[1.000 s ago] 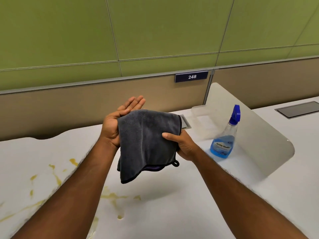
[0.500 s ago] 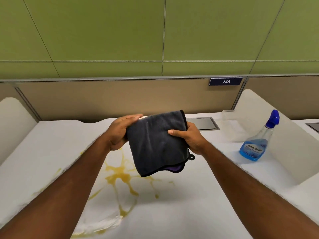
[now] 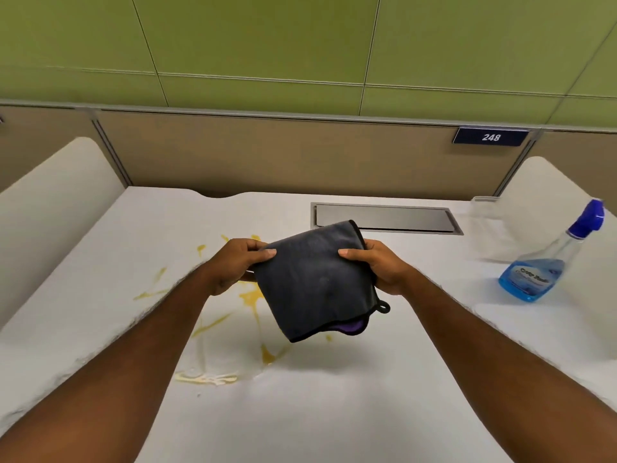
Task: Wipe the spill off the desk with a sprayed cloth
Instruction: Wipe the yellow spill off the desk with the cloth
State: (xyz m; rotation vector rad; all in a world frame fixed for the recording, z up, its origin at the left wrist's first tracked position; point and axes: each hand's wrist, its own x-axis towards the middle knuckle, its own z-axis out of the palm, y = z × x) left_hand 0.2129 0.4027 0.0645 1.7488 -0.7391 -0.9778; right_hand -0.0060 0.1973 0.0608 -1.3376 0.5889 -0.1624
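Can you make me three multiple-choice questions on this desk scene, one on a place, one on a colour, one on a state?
1. Where does the spray bottle stand?
A. far right of the desk
B. on the spill
C. left corner

2. What colour is the spill?
A. red
B. yellow
C. blue

3. How is the cloth held?
A. flat on the desk
B. by one hand
C. folded, in the left hand and right hand

Answers: 1 A, it stands beside the right divider. 2 B, yellow streaks show. 3 C, both hands pinch its sides above the desk.

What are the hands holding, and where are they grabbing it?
Both hands hold a folded dark grey cloth above the desk. The left hand pinches its upper left edge; the right hand grips its upper right edge.
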